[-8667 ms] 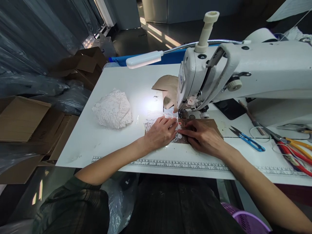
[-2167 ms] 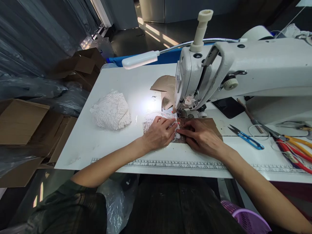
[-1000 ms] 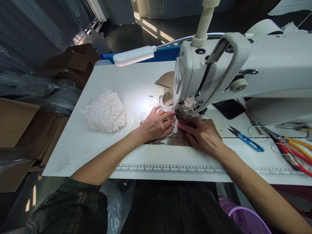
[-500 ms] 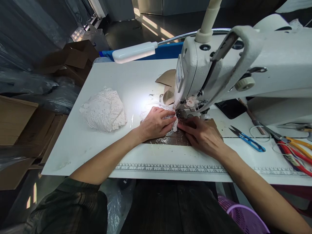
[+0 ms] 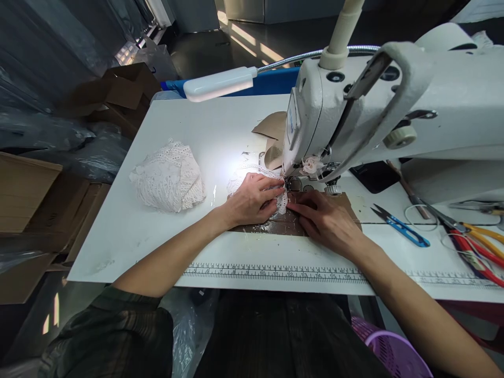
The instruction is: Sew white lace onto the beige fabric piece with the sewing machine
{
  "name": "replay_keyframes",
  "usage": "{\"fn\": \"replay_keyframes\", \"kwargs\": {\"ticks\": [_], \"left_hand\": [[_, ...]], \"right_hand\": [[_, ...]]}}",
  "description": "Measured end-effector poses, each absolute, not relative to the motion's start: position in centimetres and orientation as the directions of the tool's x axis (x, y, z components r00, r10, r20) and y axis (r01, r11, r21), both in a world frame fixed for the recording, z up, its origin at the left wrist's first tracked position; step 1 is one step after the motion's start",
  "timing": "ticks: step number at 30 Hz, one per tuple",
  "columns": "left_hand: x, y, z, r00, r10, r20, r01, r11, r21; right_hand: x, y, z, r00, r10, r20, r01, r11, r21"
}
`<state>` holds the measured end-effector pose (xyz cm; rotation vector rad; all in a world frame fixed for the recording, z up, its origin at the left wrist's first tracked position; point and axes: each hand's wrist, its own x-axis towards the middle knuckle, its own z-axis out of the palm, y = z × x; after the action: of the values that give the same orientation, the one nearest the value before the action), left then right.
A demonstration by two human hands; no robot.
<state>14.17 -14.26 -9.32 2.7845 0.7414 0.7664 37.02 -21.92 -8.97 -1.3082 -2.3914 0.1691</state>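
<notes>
My left hand [image 5: 252,200] lies on a strip of white lace [image 5: 282,201], fingers curled and pressed down on it just left of the needle of the white sewing machine [image 5: 378,110]. My right hand [image 5: 326,220] rests flat on a brown taped card piece [image 5: 271,227] under the lace, fingertips at the presser foot. The two hands almost meet in front of the needle. More lace trails out behind the left hand.
A heap of white lace [image 5: 169,177] sits on the white table [image 5: 129,236] at the left. Blue thread snips [image 5: 401,227] and red and yellow scissors [image 5: 478,247] lie at the right. Brown paper pieces [image 5: 271,126] lie behind the machine; a lamp [image 5: 220,84] hangs overhead. Cardboard boxes [image 5: 27,189] stand left.
Both hands and the lace on the card have slid a little toward the needle since two seconds ago. My view has shifted closer to the machine.
</notes>
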Motion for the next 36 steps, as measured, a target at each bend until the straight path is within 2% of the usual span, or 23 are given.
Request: {"fn": "replay_keyframes", "kwargs": {"ticks": [5, 8, 12, 15, 17, 20, 22, 24, 27, 31, 34, 36], "left_hand": [[14.3, -14.6, -8.6, 0.749, 0.510, 0.423, 0.458, -0.860, 0.225], [14.3, -15.2, -7.0, 0.826, 0.497, 0.267, 0.471, -0.868, 0.159], [13.6, -15.8, -4.6, 0.905, 0.420, 0.068, 0.412, -0.905, 0.104], [12.6, -16.0, -3.6, 0.891, 0.446, 0.082, 0.438, -0.894, 0.096], [12.0, -16.3, -3.5, 0.846, 0.522, 0.109, 0.514, -0.853, 0.092], [11.7, -16.9, -4.1, 0.784, 0.616, 0.076, 0.608, -0.787, 0.099], [11.5, -16.9, -4.6, 0.788, 0.614, 0.050, 0.605, -0.787, 0.124], [11.3, -16.3, -5.0, 0.829, 0.557, 0.051, 0.542, -0.823, 0.173], [11.4, -14.9, -5.1, 0.855, 0.507, 0.110, 0.477, -0.851, 0.221], [13.5, -12.8, -4.8, 0.758, 0.605, 0.243, 0.595, -0.794, 0.123], [15.6, -11.0, -5.1, 0.744, 0.643, 0.183, 0.650, -0.759, 0.022], [16.5, -9.8, -5.5, 0.774, 0.621, 0.123, 0.625, -0.780, 0.009]], "right_hand": [[37.3, -21.8, -9.0, -0.390, 0.856, 0.339, 0.728, 0.512, -0.457], [36.6, -21.6, -8.7, -0.373, 0.856, 0.358, 0.665, 0.516, -0.540], [35.4, -21.7, -8.3, -0.496, 0.826, 0.268, 0.671, 0.561, -0.486], [35.1, -22.0, -8.4, -0.523, 0.813, 0.257, 0.642, 0.574, -0.509], [35.3, -22.1, -8.6, -0.492, 0.823, 0.284, 0.598, 0.556, -0.577], [35.7, -22.2, -8.7, -0.429, 0.853, 0.298, 0.558, 0.510, -0.655], [35.8, -22.2, -8.7, -0.411, 0.866, 0.285, 0.523, 0.480, -0.704], [35.9, -22.3, -8.7, -0.419, 0.866, 0.274, 0.477, 0.467, -0.745], [35.9, -22.3, -8.8, -0.467, 0.834, 0.295, 0.458, 0.513, -0.726], [35.7, -22.3, -9.0, -0.527, 0.782, 0.333, 0.496, 0.601, -0.627], [35.6, -22.3, -9.1, -0.533, 0.772, 0.347, 0.508, 0.620, -0.598], [35.5, -22.3, -9.1, -0.530, 0.774, 0.346, 0.512, 0.617, -0.597]]}}
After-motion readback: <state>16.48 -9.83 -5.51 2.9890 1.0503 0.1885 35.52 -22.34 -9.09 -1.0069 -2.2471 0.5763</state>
